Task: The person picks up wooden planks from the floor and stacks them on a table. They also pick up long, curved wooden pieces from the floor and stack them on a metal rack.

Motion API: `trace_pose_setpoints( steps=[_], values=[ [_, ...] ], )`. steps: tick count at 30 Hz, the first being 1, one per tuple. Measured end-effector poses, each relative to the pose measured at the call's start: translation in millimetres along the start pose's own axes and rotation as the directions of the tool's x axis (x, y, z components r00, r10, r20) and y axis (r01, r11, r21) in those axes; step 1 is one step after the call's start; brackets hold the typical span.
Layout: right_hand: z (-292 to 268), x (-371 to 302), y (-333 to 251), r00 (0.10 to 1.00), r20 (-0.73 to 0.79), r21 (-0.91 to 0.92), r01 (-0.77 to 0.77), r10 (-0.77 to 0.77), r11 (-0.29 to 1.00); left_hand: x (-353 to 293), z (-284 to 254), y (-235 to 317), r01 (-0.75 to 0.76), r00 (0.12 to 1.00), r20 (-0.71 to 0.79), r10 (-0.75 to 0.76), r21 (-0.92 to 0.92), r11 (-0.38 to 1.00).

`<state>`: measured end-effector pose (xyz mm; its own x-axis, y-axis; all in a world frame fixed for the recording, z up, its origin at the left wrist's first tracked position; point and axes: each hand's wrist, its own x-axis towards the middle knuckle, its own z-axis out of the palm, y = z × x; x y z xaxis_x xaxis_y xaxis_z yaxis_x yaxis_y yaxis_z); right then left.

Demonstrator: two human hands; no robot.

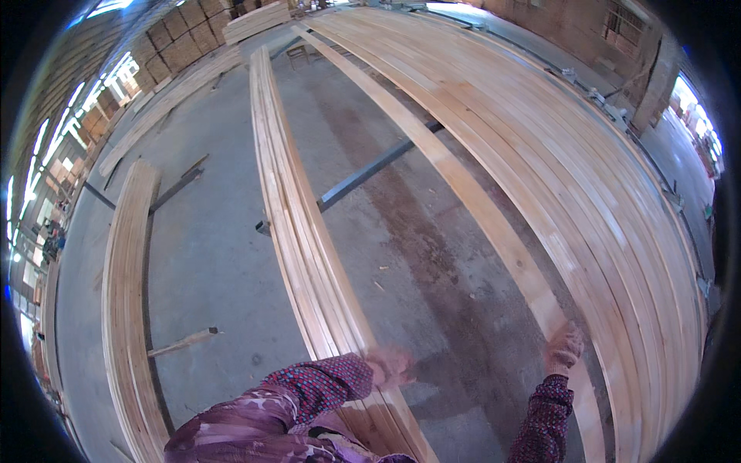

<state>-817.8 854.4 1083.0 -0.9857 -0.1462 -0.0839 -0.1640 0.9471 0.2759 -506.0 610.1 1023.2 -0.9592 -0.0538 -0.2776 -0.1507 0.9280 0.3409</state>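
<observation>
A single long wooden board (482, 208) stretches away from me, apart from the boards on either side of it. My right hand (565, 349) is on its near part, fingers curled at the board's right edge. Over the right side of a narrow stack of long boards (297, 231) is my left hand (391, 366). Motion smears its fingers, so I cannot make out whether they hold anything. Both forearms wear patterned purple sleeves.
To the right, many long boards (540, 147) lie side by side in a wide layer. A metal crossbar (370, 174) runs between the middle stack and the single board. Another board stack (127, 309) lies left, beside a short wooden bar (184, 342). Stacked timber (181, 35) stands far back.
</observation>
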Motion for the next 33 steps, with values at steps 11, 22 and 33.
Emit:
trace_pose_setpoints(
  steps=[11,22,33],
  values=[
    [43.8,-265.0,-75.8,0.406,0.491,0.798,0.145,-0.770,0.585,21.5,-68.8,17.1,-0.025,0.987,0.162,0.012,0.082,0.996],
    [16.1,-116.6,-11.8,0.971,0.090,0.726,0.088,-0.221,0.682,24.5,-12.0,-2.2,-0.117,0.799,0.594,0.088,0.010,0.993],
    [-3.8,91.7,33.8,0.864,-0.503,0.049,0.001,0.024,0.999,184.7,-154.5,34.7,-0.307,0.863,-0.371,0.343,0.155,0.939]
  ],
)
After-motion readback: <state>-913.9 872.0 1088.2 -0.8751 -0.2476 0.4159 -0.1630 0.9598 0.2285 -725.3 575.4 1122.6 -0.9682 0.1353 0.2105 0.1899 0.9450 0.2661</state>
